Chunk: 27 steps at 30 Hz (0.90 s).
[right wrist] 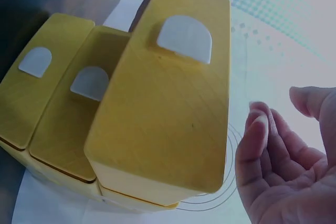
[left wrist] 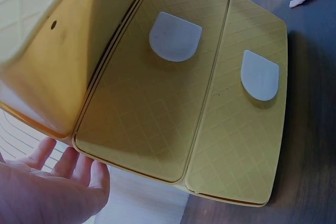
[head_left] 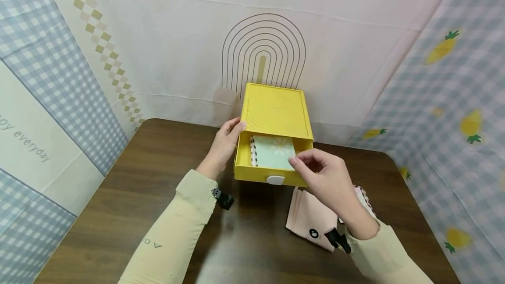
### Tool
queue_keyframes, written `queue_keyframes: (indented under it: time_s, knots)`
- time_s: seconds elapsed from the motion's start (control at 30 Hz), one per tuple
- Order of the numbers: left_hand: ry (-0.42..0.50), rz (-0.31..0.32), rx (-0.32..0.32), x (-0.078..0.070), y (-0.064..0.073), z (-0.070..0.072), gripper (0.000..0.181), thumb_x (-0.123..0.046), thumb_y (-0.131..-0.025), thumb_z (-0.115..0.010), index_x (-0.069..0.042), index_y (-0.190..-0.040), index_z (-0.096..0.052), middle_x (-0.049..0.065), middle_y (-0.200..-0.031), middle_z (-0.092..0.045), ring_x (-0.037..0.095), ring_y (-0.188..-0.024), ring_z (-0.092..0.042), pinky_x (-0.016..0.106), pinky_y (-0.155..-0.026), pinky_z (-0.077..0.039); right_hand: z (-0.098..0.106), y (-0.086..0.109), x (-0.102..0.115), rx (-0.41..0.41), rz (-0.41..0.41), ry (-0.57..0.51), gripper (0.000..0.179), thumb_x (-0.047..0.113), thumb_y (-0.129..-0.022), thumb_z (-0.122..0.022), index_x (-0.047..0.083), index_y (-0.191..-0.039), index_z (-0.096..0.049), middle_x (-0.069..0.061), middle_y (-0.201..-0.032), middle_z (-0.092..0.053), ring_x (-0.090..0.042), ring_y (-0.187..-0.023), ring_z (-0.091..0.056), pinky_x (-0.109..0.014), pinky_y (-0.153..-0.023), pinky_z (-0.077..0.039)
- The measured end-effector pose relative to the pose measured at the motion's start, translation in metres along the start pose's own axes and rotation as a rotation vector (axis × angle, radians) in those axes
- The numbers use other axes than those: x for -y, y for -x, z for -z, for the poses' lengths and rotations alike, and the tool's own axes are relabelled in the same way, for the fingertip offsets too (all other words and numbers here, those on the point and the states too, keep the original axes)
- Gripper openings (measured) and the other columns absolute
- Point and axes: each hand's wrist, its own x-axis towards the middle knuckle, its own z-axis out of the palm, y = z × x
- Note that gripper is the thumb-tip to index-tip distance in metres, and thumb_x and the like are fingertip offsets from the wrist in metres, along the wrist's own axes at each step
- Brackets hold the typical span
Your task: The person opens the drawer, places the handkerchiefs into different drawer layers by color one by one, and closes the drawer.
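A yellow drawer cabinet [head_left: 278,111] stands at the back of the table, its top drawer [head_left: 252,173] pulled out. Inside that drawer lies a mint-green notebook [head_left: 272,152] with a pale flower and a black-and-white edge. My left hand [head_left: 225,146] rests against the cabinet's left side, thumb at the front top corner; its fingertips touch the side in the left wrist view. Over the drawer's right front corner hovers my right hand [head_left: 329,179]. Its fingers are loosely bent and the thumb stands apart, with nothing between them in the right wrist view.
A folded pink cloth [head_left: 311,220] with a small black mark lies in front of the cabinet, on the right. Partly behind my right wrist is a pale item with a checked edge [head_left: 364,198]. Two lower drawers with white tabs [left wrist: 175,36] are closed. Patterned fabric [head_left: 177,47] hangs behind.
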Motion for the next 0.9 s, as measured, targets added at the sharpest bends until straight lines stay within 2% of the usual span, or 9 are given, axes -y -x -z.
queue_keyframes:
  time_s: [0.17,0.33,0.53,0.9]
  knots:
    - [-0.004,0.006,-0.005,0.0,-0.001,-0.001,0.064,-0.057,-0.089,-0.06,-0.023,-0.141,-0.047,-0.001,-0.137,-0.049,0.017,-0.121,-0.049,0.038,-0.103,-0.038,-0.003,0.006,0.0,0.116,-0.101,-0.007,0.03,0.05,-0.087,-0.067,0.021,-0.079,-0.072,0.004,-0.065,-0.064,-0.013,-0.056,-0.056,-0.03,-0.05,-0.047]
    - [-0.008,0.018,-0.007,0.0,-0.002,-0.001,0.064,-0.058,-0.089,-0.059,-0.025,-0.141,-0.047,-0.002,-0.137,-0.049,0.017,-0.122,-0.048,0.038,-0.103,-0.037,-0.007,0.009,-0.003,0.201,-0.139,0.011,0.035,0.052,-0.09,-0.061,0.024,-0.071,-0.071,0.01,-0.064,-0.065,-0.009,-0.059,-0.062,-0.03,-0.056,-0.051]
    - [-0.019,0.019,-0.004,-0.001,-0.003,0.0,0.065,-0.059,-0.088,-0.059,-0.025,-0.142,-0.046,-0.001,-0.139,-0.048,0.018,-0.123,-0.047,0.039,-0.104,-0.036,-0.016,0.012,-0.009,0.251,-0.181,0.047,0.039,0.054,-0.092,-0.057,0.025,-0.07,-0.072,0.011,-0.065,-0.065,-0.008,-0.06,-0.063,-0.03,-0.059,-0.051]
    - [-0.005,0.031,0.004,-0.002,-0.003,0.002,0.065,-0.06,-0.087,-0.059,-0.027,-0.141,-0.046,-0.002,-0.138,-0.048,0.018,-0.123,-0.047,0.04,-0.104,-0.037,-0.034,0.014,-0.014,0.275,-0.247,0.078,0.045,0.058,-0.092,-0.054,0.025,-0.068,-0.072,0.011,-0.064,-0.065,-0.012,-0.062,-0.065,-0.031,-0.059,-0.05]
